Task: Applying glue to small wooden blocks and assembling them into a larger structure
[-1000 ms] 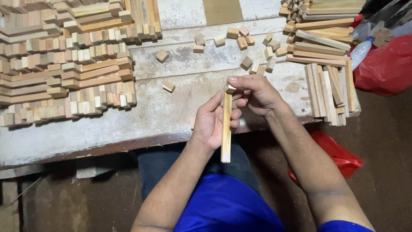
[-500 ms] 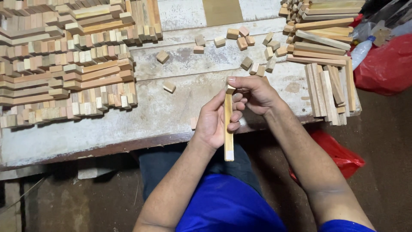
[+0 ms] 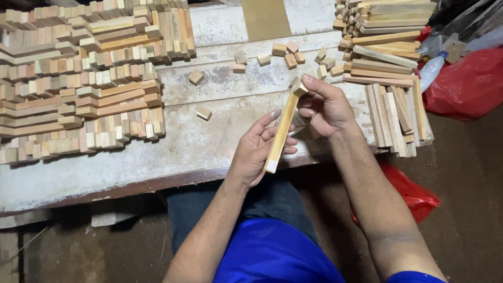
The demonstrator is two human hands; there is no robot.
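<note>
At 9 o'clock of our view, a big stack of wooden sticks (image 3: 78,78) is lying in rows on the pale, worn workbench (image 3: 157,152), filling its left end. Moving toward the middle, 2 loose small wooden blocks (image 3: 203,112) are sitting on the bench just right of that stack, 1 above the other. At the centre we are holding 1 long wooden stick (image 3: 280,133), tilted so that its lower end is pointing to 6 o'clock over the bench's front edge and its upper end to 1 o'clock. Our left hand (image 3: 257,149) is cradling the stick's lower half, fingers loosely curled around it and thumb lifted. Our right hand (image 3: 325,107) is closing on the upper end, thumb and forefinger pinching a small block (image 3: 298,86) against the stick's tip. At 12 o'clock, a cluster of little blocks (image 3: 288,55) is scattered on the bench. At 2 o'clock, a pile of longer sticks (image 3: 387,68) is resting, and beyond it, at 3 o'clock, a red plastic bag (image 3: 466,86) is lying off the bench.
</note>
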